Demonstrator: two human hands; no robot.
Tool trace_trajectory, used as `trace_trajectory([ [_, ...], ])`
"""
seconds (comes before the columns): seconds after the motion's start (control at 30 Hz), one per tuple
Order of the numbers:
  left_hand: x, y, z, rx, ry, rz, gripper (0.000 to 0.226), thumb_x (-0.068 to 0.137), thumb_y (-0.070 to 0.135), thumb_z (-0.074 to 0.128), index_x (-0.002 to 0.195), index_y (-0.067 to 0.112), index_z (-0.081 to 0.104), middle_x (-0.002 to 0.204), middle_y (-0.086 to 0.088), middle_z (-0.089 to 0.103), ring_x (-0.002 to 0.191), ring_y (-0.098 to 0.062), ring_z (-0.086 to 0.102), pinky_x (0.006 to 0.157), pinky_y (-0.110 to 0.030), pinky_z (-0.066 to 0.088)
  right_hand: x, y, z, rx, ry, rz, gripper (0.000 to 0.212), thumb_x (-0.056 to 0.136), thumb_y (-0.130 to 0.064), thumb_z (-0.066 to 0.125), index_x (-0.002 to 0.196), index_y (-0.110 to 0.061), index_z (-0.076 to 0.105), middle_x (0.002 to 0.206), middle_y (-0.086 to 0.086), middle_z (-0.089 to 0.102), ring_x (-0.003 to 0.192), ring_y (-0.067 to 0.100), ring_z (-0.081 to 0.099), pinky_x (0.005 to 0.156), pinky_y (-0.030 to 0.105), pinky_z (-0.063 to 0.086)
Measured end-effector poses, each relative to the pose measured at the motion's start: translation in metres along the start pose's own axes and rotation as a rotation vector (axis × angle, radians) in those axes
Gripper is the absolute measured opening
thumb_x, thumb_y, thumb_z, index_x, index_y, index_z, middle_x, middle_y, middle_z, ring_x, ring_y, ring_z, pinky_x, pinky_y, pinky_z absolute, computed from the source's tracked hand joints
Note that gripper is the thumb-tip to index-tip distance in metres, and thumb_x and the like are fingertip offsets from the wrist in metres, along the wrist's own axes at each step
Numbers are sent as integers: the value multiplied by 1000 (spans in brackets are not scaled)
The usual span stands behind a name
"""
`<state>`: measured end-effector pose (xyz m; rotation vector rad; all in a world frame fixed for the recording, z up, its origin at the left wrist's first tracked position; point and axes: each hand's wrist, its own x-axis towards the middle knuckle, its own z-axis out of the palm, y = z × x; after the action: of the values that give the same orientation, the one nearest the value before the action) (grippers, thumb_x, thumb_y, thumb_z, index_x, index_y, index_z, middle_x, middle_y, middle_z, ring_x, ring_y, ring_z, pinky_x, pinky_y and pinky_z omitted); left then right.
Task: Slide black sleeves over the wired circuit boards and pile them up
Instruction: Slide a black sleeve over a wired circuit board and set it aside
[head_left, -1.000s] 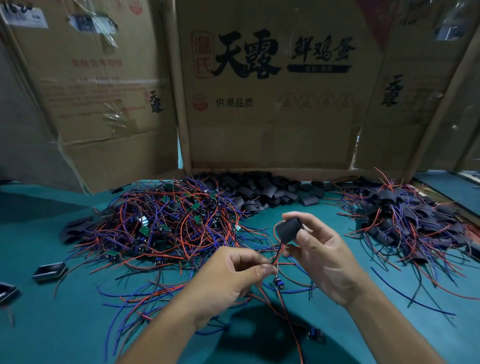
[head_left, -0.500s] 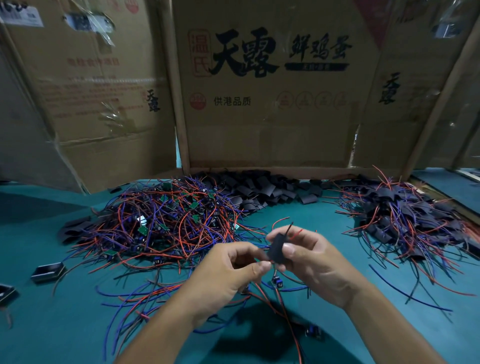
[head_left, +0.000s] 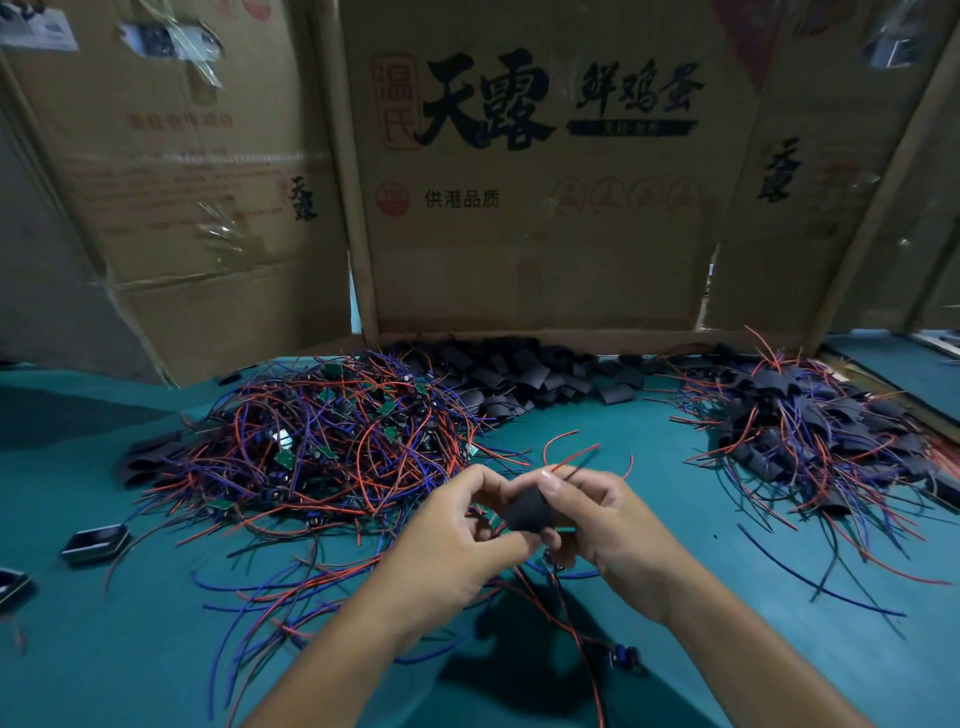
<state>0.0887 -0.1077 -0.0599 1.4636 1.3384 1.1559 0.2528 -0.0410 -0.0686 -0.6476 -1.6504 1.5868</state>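
A black sleeve (head_left: 524, 512) is held between both hands above the green table. My right hand (head_left: 597, 519) pinches the sleeve, and red wire ends (head_left: 563, 449) stick out of its far end. My left hand (head_left: 457, 535) pinches at the sleeve's near end, where more wires trail down; the board itself is hidden. A tangle of bare wired circuit boards (head_left: 322, 441) lies at the left. Loose black sleeves (head_left: 524, 374) are heaped at the back. The pile of sleeved boards (head_left: 810, 431) sits at the right.
Cardboard boxes (head_left: 535, 171) wall off the back of the green table (head_left: 649, 431). Loose red and blue wires (head_left: 291, 587) spread in front of my arms. Two small dark metal parts (head_left: 96, 540) lie at the left edge. A wooden edge runs along the far right.
The wires have been threaded through the sleeve: their red ends now stick out its far side. Both hands have come together and the sleeve has dropped lower between them.
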Motion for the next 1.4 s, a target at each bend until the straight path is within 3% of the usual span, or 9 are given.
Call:
trace_trajectory([
  [0.1, 1, -3, 0, 28, -20, 8, 27, 71, 19, 74, 96, 24, 64, 74, -6, 57, 64, -15, 44, 57, -28, 35, 3, 3, 1, -127, 172, -49, 49, 89, -47, 57, 87, -1, 73, 64, 20, 51, 54, 23, 38, 47, 29, 30],
  [0.23, 1, -6, -4, 217, -60, 30, 39, 71, 19, 82, 104, 24, 63, 88, 9, 67, 72, -9, 57, 76, -27, 49, 6, 1, -2, -23, 319, -46, 44, 85, -43, 56, 75, -3, 72, 60, 22, 55, 45, 21, 41, 41, 25, 34],
  [0.4, 3, -10, -6, 223, -53, -32, 26, 83, 8, 77, 98, 16, 57, 82, -14, 69, 67, -17, 57, 69, -35, 49, 8, -3, -15, 148, 394, -9, 36, 85, -38, 58, 70, -11, 75, 58, 11, 57, 42, 14, 41, 39, 21, 33],
  [0.5, 4, -7, -8, 134, -37, 20, 14, 88, 10, 73, 90, 10, 60, 74, -8, 71, 64, -19, 62, 71, -42, 55, 9, -3, -18, 185, 381, 29, 35, 85, -40, 59, 72, -13, 77, 59, 7, 60, 44, 12, 43, 41, 22, 35],
  [0.63, 5, -5, -9, 105, -40, 91, 9, 93, 19, 69, 90, 11, 65, 75, -7, 74, 58, -16, 61, 64, -34, 51, 7, 0, -16, 261, 287, 27, 39, 84, -45, 58, 83, -11, 77, 67, 9, 63, 49, 12, 46, 44, 22, 37],
  [0.83, 6, -5, -8, 145, -93, 118, 33, 96, 46, 49, 79, 25, 67, 64, 4, 61, 55, -8, 47, 54, -18, 37, 6, 3, -13, 230, 123, -95, 43, 70, -26, 85, 102, -4, 69, 91, 22, 63, 59, 16, 50, 58, 22, 46],
  [0.97, 4, -3, -8, 52, -145, 92, 38, 94, 55, 44, 76, 33, 68, 69, 2, 43, 59, -8, 34, 56, -18, 30, 4, 1, -16, 201, 65, -149, 51, 66, -36, 88, 109, -14, 71, 88, 18, 61, 62, 18, 54, 61, 24, 47],
  [1.07, 1, 2, -8, -31, -188, 75, 37, 93, 53, 46, 76, 29, 68, 76, -5, 47, 62, -6, 38, 58, -12, 36, 1, -1, -17, 193, 35, -156, 51, 71, -35, 85, 114, -13, 69, 85, 18, 56, 64, 19, 52, 61, 24, 45],
  [1.4, 2, 8, -2, -395, -175, -12, 29, 81, 41, 57, 59, 23, 60, 65, -4, 32, 52, -10, 23, 45, -19, 22, -4, -6, -12, 411, -93, -104, 38, 80, -22, 75, 114, -7, 69, 91, 12, 64, 70, 18, 58, 65, 24, 49],
])
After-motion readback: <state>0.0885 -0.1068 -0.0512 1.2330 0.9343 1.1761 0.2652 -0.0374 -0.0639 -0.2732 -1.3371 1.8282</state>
